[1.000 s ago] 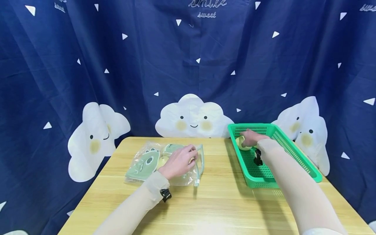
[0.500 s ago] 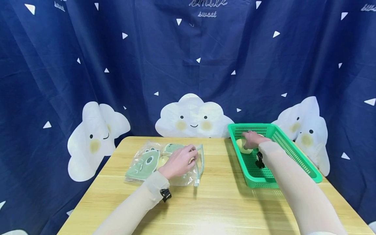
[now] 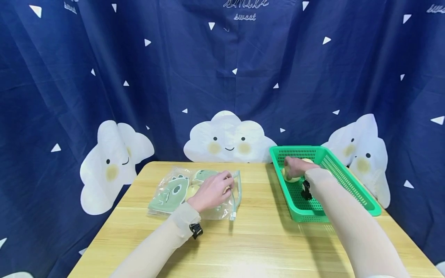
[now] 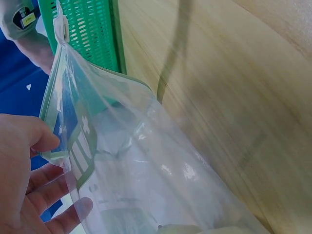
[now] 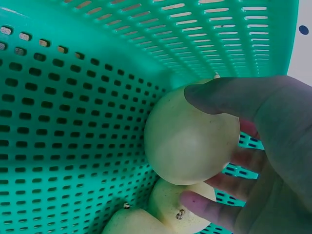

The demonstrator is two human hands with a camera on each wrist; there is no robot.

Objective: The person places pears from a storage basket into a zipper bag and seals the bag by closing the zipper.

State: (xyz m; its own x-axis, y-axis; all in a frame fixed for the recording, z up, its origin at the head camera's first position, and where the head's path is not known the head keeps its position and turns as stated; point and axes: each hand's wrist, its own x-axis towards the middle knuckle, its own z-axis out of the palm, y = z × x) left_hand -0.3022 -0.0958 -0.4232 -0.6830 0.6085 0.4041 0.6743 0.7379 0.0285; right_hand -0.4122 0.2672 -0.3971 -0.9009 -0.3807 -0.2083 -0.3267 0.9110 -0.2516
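Right hand (image 5: 287,141) curled round one fruit (image 5: 190,141) in the basket (image 3: 309,213), two more (image 5: 129,224) left there; to its left, my left hand (image 3: 213,191) pinches the bag (image 3: 170,195), some fruit (image 3: 192,191) already inside.

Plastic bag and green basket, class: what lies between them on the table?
The head view shows bare wooden tabletop between the bag and the basket, with a shadow beside the basket.
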